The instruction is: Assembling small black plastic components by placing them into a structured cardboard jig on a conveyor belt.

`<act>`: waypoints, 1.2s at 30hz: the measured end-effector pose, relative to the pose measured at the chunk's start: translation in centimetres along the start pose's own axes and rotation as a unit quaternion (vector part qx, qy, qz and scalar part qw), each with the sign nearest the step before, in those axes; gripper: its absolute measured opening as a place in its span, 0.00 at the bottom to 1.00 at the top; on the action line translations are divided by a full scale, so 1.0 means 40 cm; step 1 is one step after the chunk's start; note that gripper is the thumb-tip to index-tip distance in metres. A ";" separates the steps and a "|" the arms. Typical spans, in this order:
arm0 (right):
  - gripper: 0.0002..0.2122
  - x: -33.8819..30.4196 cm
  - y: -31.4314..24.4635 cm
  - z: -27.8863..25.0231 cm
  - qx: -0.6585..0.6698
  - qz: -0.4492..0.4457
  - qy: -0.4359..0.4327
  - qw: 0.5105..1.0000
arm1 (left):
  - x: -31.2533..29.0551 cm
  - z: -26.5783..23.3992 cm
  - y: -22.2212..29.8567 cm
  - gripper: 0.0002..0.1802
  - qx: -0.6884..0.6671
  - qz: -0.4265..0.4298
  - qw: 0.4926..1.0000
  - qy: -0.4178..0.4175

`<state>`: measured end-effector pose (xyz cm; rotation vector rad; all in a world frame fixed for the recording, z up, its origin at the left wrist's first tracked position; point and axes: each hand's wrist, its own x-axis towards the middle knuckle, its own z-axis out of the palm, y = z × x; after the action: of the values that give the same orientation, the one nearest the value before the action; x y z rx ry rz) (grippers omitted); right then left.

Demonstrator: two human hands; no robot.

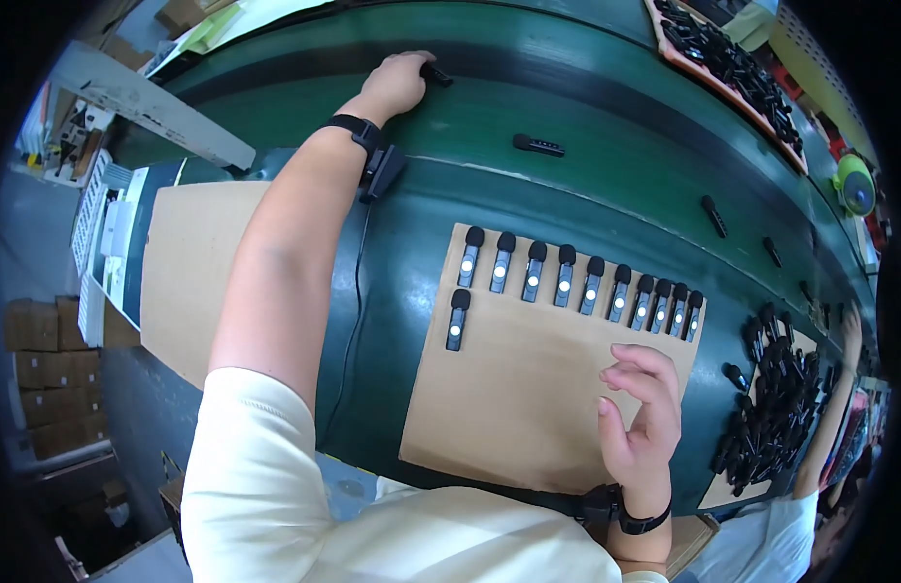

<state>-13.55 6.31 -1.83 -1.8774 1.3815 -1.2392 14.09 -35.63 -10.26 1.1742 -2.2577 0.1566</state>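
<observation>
Cream short-slv. shirt (460, 539); blk L wristband (353, 126) w/ boxy blk module (382, 173), thin dk. cable (359, 277); blk R wristband (645, 523).

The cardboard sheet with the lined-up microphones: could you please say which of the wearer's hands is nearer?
Right: the right hand is over the cardboard sheet, while the left hand is beyond its far edge.

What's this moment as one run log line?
left hand: at black device on green belt; right hand: empty, over cardboard sheet; microphones: on sheet
</observation>
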 end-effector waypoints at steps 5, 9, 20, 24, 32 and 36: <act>0.14 0.020 0.009 -0.007 -0.002 -0.001 0.015 1.000 | 0.005 -0.066 0.043 0.13 -0.081 -0.095 0.987 -0.101; 0.14 0.061 0.012 0.001 -0.072 -0.011 0.062 0.995 | -0.036 -0.150 0.238 0.12 -0.284 -0.098 0.940 -0.164; 0.13 0.053 0.049 0.040 0.066 0.180 0.079 0.978 | -0.166 -0.288 0.548 0.09 -0.497 0.212 0.798 -0.267; 0.12 0.019 0.017 0.006 0.025 0.137 0.052 0.989 | -0.109 -0.215 0.412 0.10 -0.408 -0.006 0.897 -0.169; 0.14 -0.031 0.002 -0.005 0.052 0.156 0.096 0.982 | -0.136 -0.086 0.233 0.12 -0.122 -0.021 0.986 -0.112; 0.14 -0.038 -0.004 -0.009 0.091 0.147 0.079 0.982 | -0.142 -0.120 0.253 0.16 -0.153 -0.090 0.976 -0.128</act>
<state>-13.90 7.82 -2.12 -1.4192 1.5068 -1.3343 10.82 -23.76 -7.81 1.2777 -2.2696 -0.4233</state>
